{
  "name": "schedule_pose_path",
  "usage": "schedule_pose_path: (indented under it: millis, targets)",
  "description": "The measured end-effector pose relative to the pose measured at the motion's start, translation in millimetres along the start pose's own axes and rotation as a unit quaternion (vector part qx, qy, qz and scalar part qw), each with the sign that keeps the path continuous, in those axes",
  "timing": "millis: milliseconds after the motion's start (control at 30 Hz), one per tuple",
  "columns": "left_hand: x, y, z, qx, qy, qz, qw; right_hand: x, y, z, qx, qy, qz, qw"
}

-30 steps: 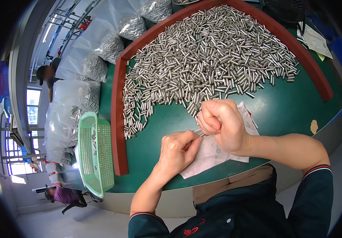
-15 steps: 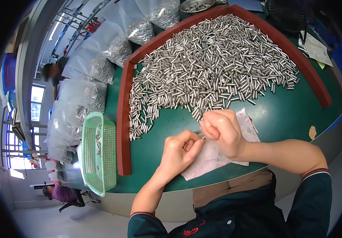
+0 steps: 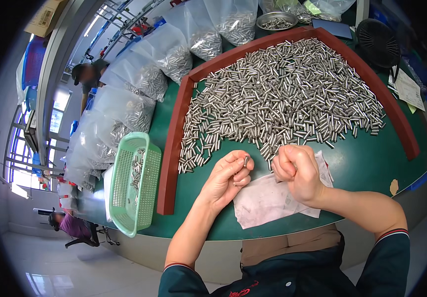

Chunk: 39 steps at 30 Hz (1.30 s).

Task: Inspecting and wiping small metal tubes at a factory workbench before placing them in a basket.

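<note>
A small shiny metal pin [image 3: 246, 160] is pinched between the thumb and forefinger of my left hand [image 3: 223, 180], with the other fingers curled in. To its right, my right hand [image 3: 300, 173] is closed in a loose fist; whatever its fingers hold is hidden. Both hands hover at the near edge of a wide heap of metal pins [image 3: 293, 94], apart from each other. Beneath them lies a stained whitish cloth [image 3: 260, 203] on the green table [image 3: 208, 225].
A red-brown wooden border [image 3: 171, 171] surrounds the heap on three sides. Left of it stands a green basket [image 3: 149, 198] holding some pins. Plastic bags of pins [image 3: 174, 64] line the left. A metal bowl [image 3: 277, 21] and black fan [image 3: 378, 43] stand behind. Two people are in the background.
My hands have drawn apart, and the left has turned so the pin shows at its fingertips. The whole view has shifted, with the table appearing lower and further right.
</note>
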State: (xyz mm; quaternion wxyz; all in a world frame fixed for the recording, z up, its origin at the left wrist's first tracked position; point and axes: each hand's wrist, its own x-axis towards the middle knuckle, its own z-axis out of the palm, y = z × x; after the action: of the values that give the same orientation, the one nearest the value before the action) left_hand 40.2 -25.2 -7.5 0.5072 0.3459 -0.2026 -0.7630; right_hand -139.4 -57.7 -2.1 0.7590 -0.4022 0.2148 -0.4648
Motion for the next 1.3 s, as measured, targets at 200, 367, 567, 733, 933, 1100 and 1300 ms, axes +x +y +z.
schedule_pose_path:
  millis: [200, 367, 567, 733, 933, 1100, 1300]
  targets:
    - [3.2, 2.1, 2.6, -0.022, 0.025, 0.024, 0.999, 1.7, -1.0, -2.2, 0.002, 0.004, 0.004, 1.000]
    - [20.4, 1.9, -5.0, 0.415, 0.156, 0.220, 0.869, 1.3, -1.0, -1.6, 0.001, -0.003, 0.008, 1.000]
    - [35.4, -5.3, 2.6, 0.680, 0.196, 0.309, 0.636, 0.0, -1.1, -1.7, 0.004, 0.002, 0.009, 1.000]
    - [34.0, -4.9, 6.5, 0.708, 0.182, 0.306, 0.609, -1.4, -1.7, -2.2, 0.013, -0.002, 0.013, 1.000]
    - [-10.9, -11.0, 37.3, 0.687, 0.034, 0.144, 0.712, 2.4, -1.0, -3.3, 0.026, 0.009, 0.013, 1.000]
    - [-9.3, -20.2, 35.0, 0.679, 0.050, 0.111, 0.724, 1.7, -9.3, -2.4, 0.045, 0.009, 0.029, 0.999]
    - [-9.7, -26.2, 32.5, 0.680, 0.050, 0.139, 0.718, 1.1, -8.2, -6.0, 0.065, 0.023, 0.050, 0.996]
